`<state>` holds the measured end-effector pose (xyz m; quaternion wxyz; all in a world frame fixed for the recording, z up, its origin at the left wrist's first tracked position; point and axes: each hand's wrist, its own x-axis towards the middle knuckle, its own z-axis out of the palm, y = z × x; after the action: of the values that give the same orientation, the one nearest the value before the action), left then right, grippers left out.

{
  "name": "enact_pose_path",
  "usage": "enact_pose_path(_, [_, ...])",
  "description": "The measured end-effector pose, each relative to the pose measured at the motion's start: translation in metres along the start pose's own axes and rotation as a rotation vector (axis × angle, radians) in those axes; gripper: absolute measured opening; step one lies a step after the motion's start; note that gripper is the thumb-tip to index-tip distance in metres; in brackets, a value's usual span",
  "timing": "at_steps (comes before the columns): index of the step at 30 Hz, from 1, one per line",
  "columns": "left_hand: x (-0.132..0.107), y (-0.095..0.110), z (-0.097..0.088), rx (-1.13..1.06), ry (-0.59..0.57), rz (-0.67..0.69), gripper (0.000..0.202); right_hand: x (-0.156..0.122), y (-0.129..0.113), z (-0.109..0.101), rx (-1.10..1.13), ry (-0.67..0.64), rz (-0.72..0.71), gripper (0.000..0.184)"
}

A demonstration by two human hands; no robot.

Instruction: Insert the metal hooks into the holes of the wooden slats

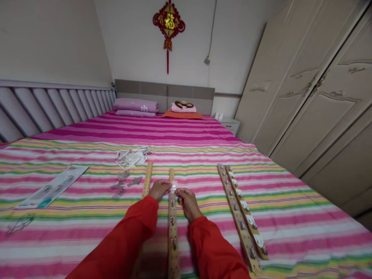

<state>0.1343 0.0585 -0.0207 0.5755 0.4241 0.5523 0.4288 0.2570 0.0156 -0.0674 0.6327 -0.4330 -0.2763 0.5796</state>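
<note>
A small metal hook on a clear square backing (173,187) sits at the far part of the middle wooden strip (173,213). My left hand (159,190) pinches the backing's left edge. From the other side, the fingertips of my right hand (188,202) close on its lower right corner. Whether the backing is fixed to the wood I cannot tell. Several metal hooks run down the same strip towards me. Left of it lies a wooden strip with rows of holes (147,180), partly hidden by my left arm.
Two more strips, one with metal hooks (236,207) and one with white hooks (244,204), lie on the right. On the left are clear hook pieces (121,185), a heap of packaging (132,157), a long plastic packet (54,186) and a wire-like loop (20,223). Striped cloth (290,228) covers the bed.
</note>
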Motion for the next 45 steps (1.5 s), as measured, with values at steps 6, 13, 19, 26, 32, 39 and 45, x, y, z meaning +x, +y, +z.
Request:
enact_pose_path(6, [0.008, -0.01, -0.002, 0.012, 0.026, 0.002, 0.02, 0.003, 0.005, 0.003, -0.037, 0.04, -0.004, 0.02])
enact_pose_path(13, [0.011, -0.012, -0.001, 0.026, 0.047, 0.0, 0.015, 0.003, 0.004, 0.007, -0.065, 0.07, 0.014, 0.02])
enact_pose_path(19, [0.014, -0.013, 0.0, 0.02, 0.068, 0.003, 0.013, 0.004, 0.004, 0.008, -0.089, 0.086, 0.027, 0.021])
enact_pose_path(26, [0.012, -0.017, 0.002, -0.01, 0.085, 0.022, 0.013, 0.004, 0.005, 0.01, -0.113, 0.097, 0.024, 0.021])
enact_pose_path(32, [0.015, -0.023, 0.002, -0.018, 0.094, 0.04, 0.018, 0.005, 0.008, 0.01, -0.137, 0.113, -0.003, 0.02])
enact_pose_path(39, [0.023, -0.034, -0.002, -0.014, 0.147, 0.087, 0.026, 0.011, 0.016, 0.007, -0.165, 0.127, -0.046, 0.02])
enact_pose_path(45, [0.023, -0.042, -0.002, -0.025, 0.08, 0.16, 0.018, 0.013, 0.019, 0.008, -0.15, 0.028, -0.094, 0.048])
